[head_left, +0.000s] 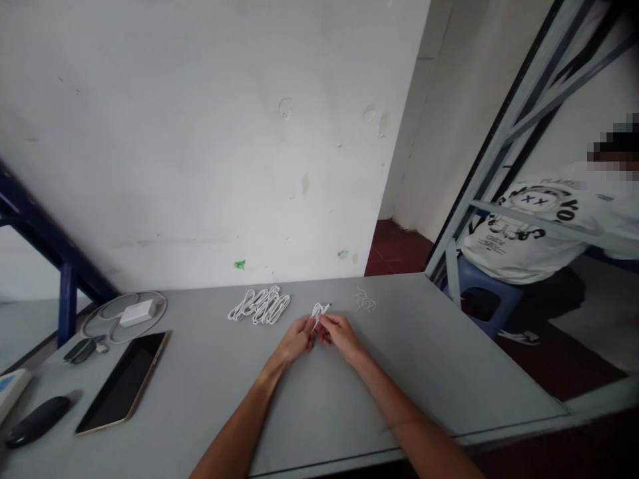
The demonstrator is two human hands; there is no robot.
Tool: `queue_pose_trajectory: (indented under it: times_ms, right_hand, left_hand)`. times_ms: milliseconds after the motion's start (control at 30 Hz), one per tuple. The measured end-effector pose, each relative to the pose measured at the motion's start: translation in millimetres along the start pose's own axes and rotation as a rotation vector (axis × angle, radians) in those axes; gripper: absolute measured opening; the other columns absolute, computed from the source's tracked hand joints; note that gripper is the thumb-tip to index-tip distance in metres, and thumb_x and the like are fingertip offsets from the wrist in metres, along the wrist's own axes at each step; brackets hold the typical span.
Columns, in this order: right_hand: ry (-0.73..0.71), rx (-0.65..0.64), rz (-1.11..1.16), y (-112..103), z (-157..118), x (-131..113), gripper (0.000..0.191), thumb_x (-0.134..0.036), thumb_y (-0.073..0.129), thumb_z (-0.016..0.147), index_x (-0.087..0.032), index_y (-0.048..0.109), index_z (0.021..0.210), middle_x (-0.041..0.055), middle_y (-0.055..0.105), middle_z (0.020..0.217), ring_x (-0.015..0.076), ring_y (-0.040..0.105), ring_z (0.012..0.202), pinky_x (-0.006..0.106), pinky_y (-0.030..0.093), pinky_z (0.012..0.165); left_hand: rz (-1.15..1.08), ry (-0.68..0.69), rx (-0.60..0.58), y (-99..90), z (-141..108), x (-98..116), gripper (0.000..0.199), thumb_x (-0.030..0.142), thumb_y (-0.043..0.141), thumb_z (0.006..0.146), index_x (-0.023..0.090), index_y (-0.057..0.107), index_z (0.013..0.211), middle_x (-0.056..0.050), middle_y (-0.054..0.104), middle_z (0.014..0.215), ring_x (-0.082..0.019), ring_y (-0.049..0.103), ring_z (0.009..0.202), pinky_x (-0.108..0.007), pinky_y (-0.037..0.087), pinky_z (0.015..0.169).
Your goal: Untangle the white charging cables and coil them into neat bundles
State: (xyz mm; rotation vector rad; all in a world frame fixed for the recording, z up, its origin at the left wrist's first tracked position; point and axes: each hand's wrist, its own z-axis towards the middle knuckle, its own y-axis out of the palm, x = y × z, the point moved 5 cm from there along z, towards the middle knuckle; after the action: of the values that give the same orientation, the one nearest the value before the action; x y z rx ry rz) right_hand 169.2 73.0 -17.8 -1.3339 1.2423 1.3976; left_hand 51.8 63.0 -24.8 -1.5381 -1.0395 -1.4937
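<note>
**both hands [319,336] pinch a white cable [317,314] above the tabletop [424,359]**

the left arm rises from the bottom edge and the right from the lower right, the forearms angled in until the hands nearly meet. both hands grip the cable, its looped end standing just above their fingers.

across the tabletop from the left lie one white box [10,392], one black remote [37,422], one small dark object [82,349], one tablet [122,382] and one white power adapter [137,313] ringed by its cord. a row of looped white cables [259,306] sits just left of the hands, about four, hard to count. one loose white wire tangle [364,301] lies to the right.

the grey tabletop stands against a scuffed white wall [200,133], with red floor tiles [397,249] beyond. at the right, a person in a printed white shirt [529,226] sits on a blue stool [486,293].
</note>
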Motion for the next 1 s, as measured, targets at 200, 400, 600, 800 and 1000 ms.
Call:
queue_pose_trajectory:
  times_ms: [200, 400, 600, 800, 1000]
  right_hand:
    - [0.027, -0.028, 0.018, -2, -3, -4, 0.021, -0.035, 0.055, 0.068, -0.018, 0.062, 0.056, -0.0020, 0.057, 0.048, 0.0107, 0.044, 0.041, 0.023, 0.025, 0.038]
    - [0.013, -0.023, -0.010, -2, -3, -9, 0.022, -0.031, 0.059, 0.064, -0.018, 0.058, 0.046, -0.0041, 0.052, 0.041, 0.0094, 0.038, 0.040, 0.023, 0.023, 0.040]
    - [0.053, -0.023, 0.023, -4, 0, -5, 0.023, -0.030, 0.058, 0.061, -0.020, 0.051, 0.042, -0.0073, 0.041, 0.037, 0.0089, 0.033, 0.036, 0.024, 0.020, 0.038]
    - [0.086, 0.011, 0.080, -3, -3, -4, 0.020, -0.027, 0.058, 0.057, -0.021, 0.046, 0.042, -0.0086, 0.037, 0.039, 0.0071, 0.026, 0.036, 0.023, 0.015, 0.036]
    - [0.106, 0.039, 0.123, 1, -4, -5, 0.022, -0.028, 0.056, 0.055, -0.022, 0.041, 0.041, -0.0095, 0.033, 0.040, 0.0059, 0.023, 0.037, 0.021, 0.015, 0.036]
  left_hand:
    - [-0.058, -0.033, -0.077, 1.5, -8, 11, 0.054, 0.071, 0.067, 0.086, 0.017, 0.058, 0.083, 0.006, 0.047, 0.064, -0.005, 0.031, 0.047, -0.022, 0.020, 0.045]
    - [-0.088, -0.061, -0.173, 6.2, -13, 18, 0.043, 0.057, 0.074, 0.084, 0.016, 0.062, 0.090, 0.005, 0.050, 0.069, -0.005, 0.030, 0.050, -0.021, 0.019, 0.046]
    - [0.229, 0.083, 0.058, 2.8, -8, 20, 0.028, 0.044, 0.066, 0.091, 0.019, 0.060, 0.082, 0.003, 0.054, 0.067, -0.013, 0.044, 0.062, -0.024, 0.036, 0.058]
    - [0.407, 0.122, 0.231, 0.5, -7, 19, 0.021, 0.020, 0.061, 0.090, 0.023, 0.055, 0.071, 0.000, 0.056, 0.066, -0.018, 0.047, 0.065, -0.029, 0.037, 0.069]
    - [0.278, 0.048, 0.288, -1.4, -2, 9, 0.029, 0.022, 0.066, 0.088, 0.024, 0.050, 0.064, 0.002, 0.047, 0.061, -0.016, 0.043, 0.060, -0.028, 0.030, 0.060]
